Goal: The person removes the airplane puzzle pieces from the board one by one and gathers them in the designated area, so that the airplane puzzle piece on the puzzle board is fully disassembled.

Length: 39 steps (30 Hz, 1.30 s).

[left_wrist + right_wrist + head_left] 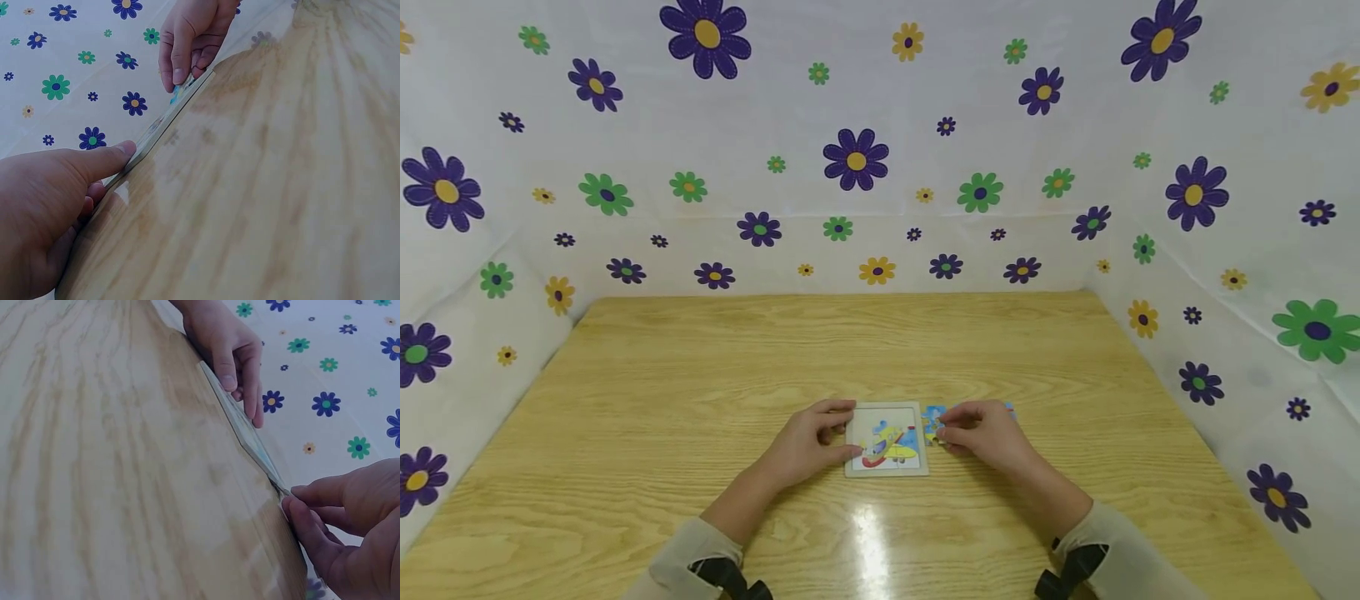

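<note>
A square jigsaw puzzle tray point(891, 472) with a pale rim lies on the table, bearing a yellow airplane picture point(898, 451) with a red stripe and blue patches. My left hand point(805, 443) holds the tray at its left side, thumb on the rim and fingers toward the far left corner. Just off the tray's right side, my right hand point(992, 437) pinches a blue and yellow puzzle piece point(934, 413) between thumb and fingers. In the right wrist view those fingertips point(301, 503) are low at the table surface. Part of the piece is hidden behind them.
Another blue bit point(1011, 409) shows past the right hand, mostly covered by it. The wooden table point(700, 358) is bordered at the back and both sides by a white flowered cloth point(857, 108). Dark wrist cameras are strapped at both sleeves.
</note>
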Available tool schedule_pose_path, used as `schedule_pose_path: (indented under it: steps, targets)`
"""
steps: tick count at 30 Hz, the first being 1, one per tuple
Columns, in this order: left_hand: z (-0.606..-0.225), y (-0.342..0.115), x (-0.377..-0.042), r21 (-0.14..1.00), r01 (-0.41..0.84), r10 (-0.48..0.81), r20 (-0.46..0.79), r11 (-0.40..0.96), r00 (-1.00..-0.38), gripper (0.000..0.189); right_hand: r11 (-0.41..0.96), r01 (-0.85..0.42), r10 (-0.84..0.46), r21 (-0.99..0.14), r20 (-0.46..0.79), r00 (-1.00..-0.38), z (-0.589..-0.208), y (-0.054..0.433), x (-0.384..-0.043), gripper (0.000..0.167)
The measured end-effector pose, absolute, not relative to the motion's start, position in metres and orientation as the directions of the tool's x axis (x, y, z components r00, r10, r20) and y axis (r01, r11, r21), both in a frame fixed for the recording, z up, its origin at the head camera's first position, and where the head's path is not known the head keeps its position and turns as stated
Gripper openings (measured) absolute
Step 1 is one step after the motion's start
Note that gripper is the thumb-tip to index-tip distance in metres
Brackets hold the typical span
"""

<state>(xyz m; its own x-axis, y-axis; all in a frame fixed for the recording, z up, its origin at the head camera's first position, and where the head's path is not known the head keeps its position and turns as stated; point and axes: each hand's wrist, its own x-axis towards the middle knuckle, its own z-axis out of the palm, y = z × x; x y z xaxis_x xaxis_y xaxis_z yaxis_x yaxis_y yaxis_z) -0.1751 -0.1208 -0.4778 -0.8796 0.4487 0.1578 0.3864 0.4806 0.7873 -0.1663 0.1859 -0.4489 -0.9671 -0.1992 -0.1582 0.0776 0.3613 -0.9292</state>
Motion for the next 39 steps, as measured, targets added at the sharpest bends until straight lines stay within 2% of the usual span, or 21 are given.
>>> schedule_pose_path:
  steps: [17, 24, 30, 39]
  targets:
    - [-0.478, -0.124, -0.173, 0.787, 0.381, 0.434, 0.161, 0.486, -0.887, 0.058, 0.528, 0.017, -0.111, -0.849, -0.089, -0.99, -0.445, 0.171, -0.163, 0.015]
    - [-0.478, -0.124, -0.174, 0.788, 0.384, 0.438, 0.164, 0.481, -0.884, 0.058, 0.511, 0.01, -0.132, -0.86, -0.09, -0.987, -0.446, 0.172, -0.165, 0.017]
    - [-0.477, -0.124, -0.174, 0.79, 0.389, 0.44, 0.171, 0.474, -0.882, 0.057, 0.54, -0.061, -0.174, -0.839, -0.04, -0.984, -0.446, 0.17, -0.169, 0.021]
    - [-0.478, -0.123, -0.175, 0.791, 0.392, 0.45, 0.168, 0.47, -0.877, 0.058, 0.523, -0.072, -0.231, -0.849, -0.059, -0.971, -0.446, 0.158, -0.173, 0.027]
